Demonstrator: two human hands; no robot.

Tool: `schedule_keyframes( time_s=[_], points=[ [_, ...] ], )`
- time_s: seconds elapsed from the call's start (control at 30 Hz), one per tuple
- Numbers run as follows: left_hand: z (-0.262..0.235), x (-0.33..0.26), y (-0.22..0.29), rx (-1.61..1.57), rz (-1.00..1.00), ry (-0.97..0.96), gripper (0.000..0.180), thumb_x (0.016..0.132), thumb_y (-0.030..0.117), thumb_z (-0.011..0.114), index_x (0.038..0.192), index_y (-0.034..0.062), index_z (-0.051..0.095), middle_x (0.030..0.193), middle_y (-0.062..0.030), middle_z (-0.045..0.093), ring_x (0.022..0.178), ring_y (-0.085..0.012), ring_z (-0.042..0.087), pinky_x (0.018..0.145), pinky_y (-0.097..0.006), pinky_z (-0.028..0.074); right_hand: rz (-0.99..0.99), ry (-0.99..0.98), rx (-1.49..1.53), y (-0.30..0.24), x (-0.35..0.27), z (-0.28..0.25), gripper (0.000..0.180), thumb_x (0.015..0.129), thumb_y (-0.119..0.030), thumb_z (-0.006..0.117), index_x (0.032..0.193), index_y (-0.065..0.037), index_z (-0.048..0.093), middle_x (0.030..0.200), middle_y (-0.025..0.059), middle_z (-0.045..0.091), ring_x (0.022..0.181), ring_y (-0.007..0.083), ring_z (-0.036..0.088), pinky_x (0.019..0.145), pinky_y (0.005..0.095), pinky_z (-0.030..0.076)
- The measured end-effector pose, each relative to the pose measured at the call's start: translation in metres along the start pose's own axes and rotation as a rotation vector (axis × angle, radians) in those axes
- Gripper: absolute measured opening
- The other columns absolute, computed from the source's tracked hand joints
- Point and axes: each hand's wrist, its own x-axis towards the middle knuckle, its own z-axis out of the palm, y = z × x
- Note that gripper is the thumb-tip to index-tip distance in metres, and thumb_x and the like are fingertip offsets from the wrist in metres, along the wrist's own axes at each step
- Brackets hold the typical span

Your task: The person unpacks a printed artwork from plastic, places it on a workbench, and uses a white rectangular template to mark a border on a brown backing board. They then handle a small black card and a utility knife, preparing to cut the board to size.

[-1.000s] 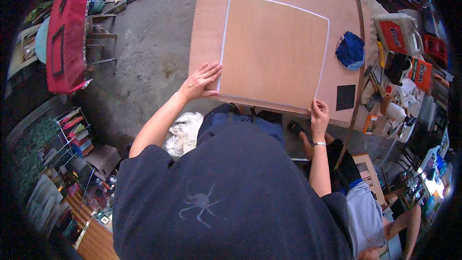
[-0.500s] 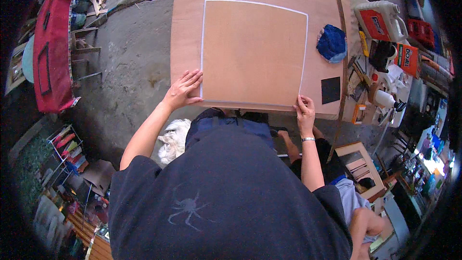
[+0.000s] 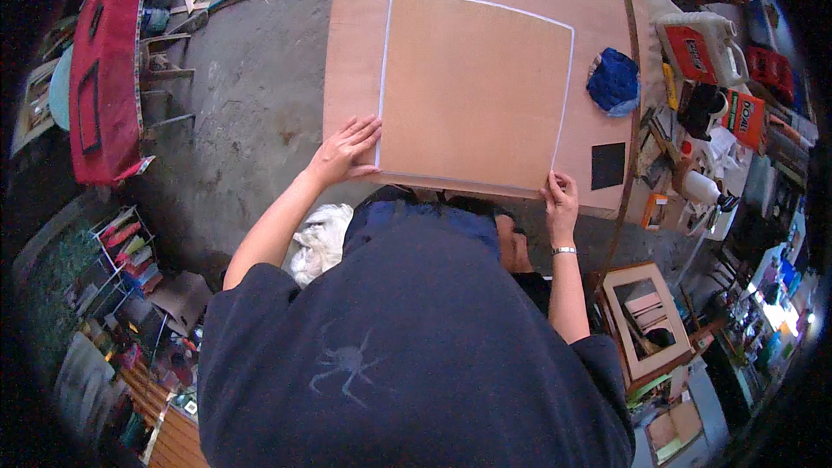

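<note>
- a square brown board with a thin white edge (image 3: pixel 475 91) is lying flat on a larger plywood surface (image 3: pixel 355 52), its near edge close to the near edge of that surface.
- the left hand (image 3: pixel 345 152) is resting at the board's near left corner, fingers spread apart and laid flat, fingertips touching the white edge; it is not clamped around anything.
- the right hand (image 3: pixel 562 199) is sitting at the board's near right corner, fingers curled together against the edge; whether it is pinching the board or only pressing on it cannot be told from here.
- the two hands are standing well apart, one at each near corner of the board.
- a blue crumpled cloth (image 3: pixel 614 82) is lying on the surface just to the right of the board, near its far right corner.
- a small black square (image 3: pixel 607 165) is lying to the right of the board, near its near right corner and just above the right hand.
- a white jug with a red label (image 3: pixel 698 43) is standing farther right of the board, beyond the blue cloth.
- a white rag (image 3: pixel 321 238) is lying on the floor below the board's near left corner, beside the left forearm.
- a red cloth (image 3: pixel 104 69) is hanging far to the left of the board.
</note>
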Motion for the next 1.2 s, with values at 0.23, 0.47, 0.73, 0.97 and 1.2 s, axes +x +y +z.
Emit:
schedule_keyframes(
  time_s=[0.23,0.47,0.73,0.97,1.2],
  points=[
    [-0.006,0.0,-0.003,-0.018,0.005,-0.037,0.083,0.083,0.04,0.072,0.147,0.0006,0.037,0.154,-0.0164,0.035,0.145,-0.0307,0.031,0.118,-0.047,0.027,-0.052,0.031,-0.074,0.007,0.0,0.003,0.047,0.079,-0.004,0.075,0.124,-0.014,0.067,0.113,0.009,0.061,0.093,0.0237,0.061,0.082,0.035,0.054],
    [-0.008,0.01,0.001,-0.061,-0.019,-0.002,0.091,0.079,0.04,0.074,0.149,0.0014,0.032,0.156,-0.016,0.031,0.145,-0.031,0.03,0.118,-0.046,0.027,-0.032,0.022,-0.098,0.011,-0.004,0.005,0.046,0.08,-0.005,0.074,0.125,-0.013,0.066,0.115,0.0106,0.061,0.095,0.0257,0.062,0.086,0.0361,0.053],
    [0.007,0.007,-0.009,-0.086,-0.013,0.018,0.103,0.067,0.045,0.078,0.15,0.0042,0.033,0.158,-0.0128,0.029,0.145,-0.0308,0.029,0.118,-0.045,0.027,-0.031,0.027,-0.052,-0.005,0.002,-0.002,0.043,0.081,-0.003,0.073,0.123,-0.012,0.067,0.116,0.0089,0.06,0.098,0.0234,0.062,0.084,0.0349,0.055],
    [0.004,0.01,-0.006,-0.09,-0.012,0.013,0.101,0.067,0.041,0.079,0.149,0.0028,0.034,0.157,-0.0125,0.031,0.145,-0.0296,0.029,0.118,-0.046,0.026,-0.007,0.052,-0.022,0.002,-0.003,0.004,0.047,0.078,0.0,0.073,0.123,-0.014,0.068,0.116,0.0079,0.06,0.097,0.0226,0.062,0.082,0.0344,0.056],
    [0.004,0.008,-0.01,-0.089,-0.015,0.007,0.099,0.066,0.041,0.079,0.146,0.0009,0.038,0.155,-0.0138,0.034,0.146,-0.0305,0.028,0.118,-0.048,0.026,0.003,0.048,0.008,0.005,0.0,0.006,0.048,0.077,-0.001,0.074,0.122,-0.014,0.068,0.115,0.0082,0.06,0.097,0.0238,0.061,0.085,0.0351,0.054]
  ],
)
